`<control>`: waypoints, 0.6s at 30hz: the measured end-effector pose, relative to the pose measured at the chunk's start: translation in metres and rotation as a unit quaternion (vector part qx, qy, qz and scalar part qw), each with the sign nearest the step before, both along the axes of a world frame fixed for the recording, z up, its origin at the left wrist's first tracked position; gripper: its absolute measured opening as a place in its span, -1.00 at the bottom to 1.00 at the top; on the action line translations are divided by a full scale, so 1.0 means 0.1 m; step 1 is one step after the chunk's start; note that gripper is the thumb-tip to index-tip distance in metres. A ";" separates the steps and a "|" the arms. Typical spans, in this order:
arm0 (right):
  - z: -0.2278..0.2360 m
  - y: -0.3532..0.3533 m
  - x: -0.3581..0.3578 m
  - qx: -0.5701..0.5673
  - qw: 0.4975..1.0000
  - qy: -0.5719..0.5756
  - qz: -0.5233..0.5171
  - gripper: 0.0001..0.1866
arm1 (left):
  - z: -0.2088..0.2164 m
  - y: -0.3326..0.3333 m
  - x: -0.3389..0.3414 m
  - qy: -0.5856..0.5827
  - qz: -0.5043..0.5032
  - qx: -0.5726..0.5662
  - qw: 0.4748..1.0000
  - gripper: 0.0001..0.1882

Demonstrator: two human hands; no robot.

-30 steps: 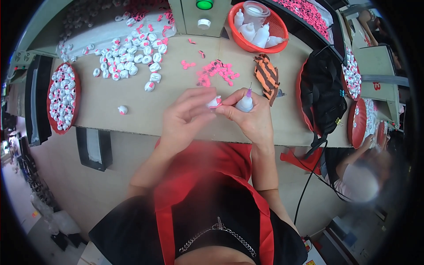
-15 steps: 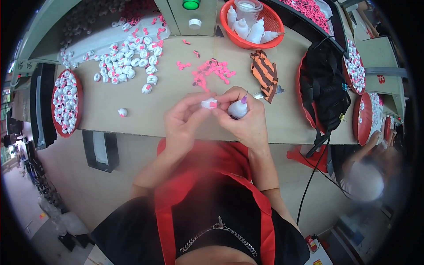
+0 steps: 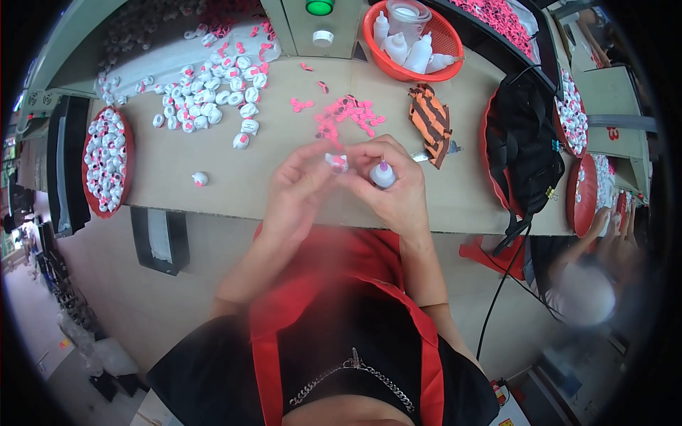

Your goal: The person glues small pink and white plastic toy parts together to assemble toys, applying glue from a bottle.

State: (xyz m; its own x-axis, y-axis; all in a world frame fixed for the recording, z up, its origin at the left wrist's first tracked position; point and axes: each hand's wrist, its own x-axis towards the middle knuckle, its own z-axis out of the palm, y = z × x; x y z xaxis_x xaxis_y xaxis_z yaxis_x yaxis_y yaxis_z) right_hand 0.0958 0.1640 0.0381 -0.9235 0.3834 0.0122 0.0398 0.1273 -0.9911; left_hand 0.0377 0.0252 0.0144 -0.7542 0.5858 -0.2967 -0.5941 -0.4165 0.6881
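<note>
My left hand (image 3: pixel 298 177) pinches a small white-and-pink figure head (image 3: pixel 337 162) between its fingertips. Close beside it, my right hand (image 3: pixel 393 181) is curled round a white squeeze bottle (image 3: pixel 382 175) with a purple-based tip; the fingertips of this hand also reach the figure head. Beyond both hands lies a scatter of small pink pieces (image 3: pixel 348 113), some with dark spots. A lone white-and-pink head (image 3: pixel 199 179) rests on the table to the left, and a loose group of similar white heads (image 3: pixel 206 96) spreads farther back.
A red tray (image 3: pixel 126 153) full of finished-looking heads stands at far left. An orange-red basket (image 3: pixel 455 65) holds white bottles and a clear cup. A striped cloth (image 3: pixel 430 121) lies right of my hands, near a black bag (image 3: pixel 522 149). Another person's arm (image 3: pixel 579 248) shows at far right.
The figure head has turned in my fingers, showing more pink. My right hand has tilted the bottle, so its tip points more toward the camera. The view has shifted slightly.
</note>
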 end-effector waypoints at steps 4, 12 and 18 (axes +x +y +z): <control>-0.10 -0.02 0.04 0.032 0.996 0.079 0.032 -0.73 | 0.00 -0.04 -0.01 0.025 -0.020 -0.025 0.999 -0.58; -0.23 -0.03 0.03 -0.112 0.984 0.120 0.062 -0.77 | 0.14 -0.18 0.00 0.190 -0.069 -0.094 0.975 -0.76; -0.29 -0.06 0.00 -0.270 0.956 0.074 0.092 -0.77 | 0.17 -0.22 0.02 0.167 -0.038 -0.083 0.982 -0.81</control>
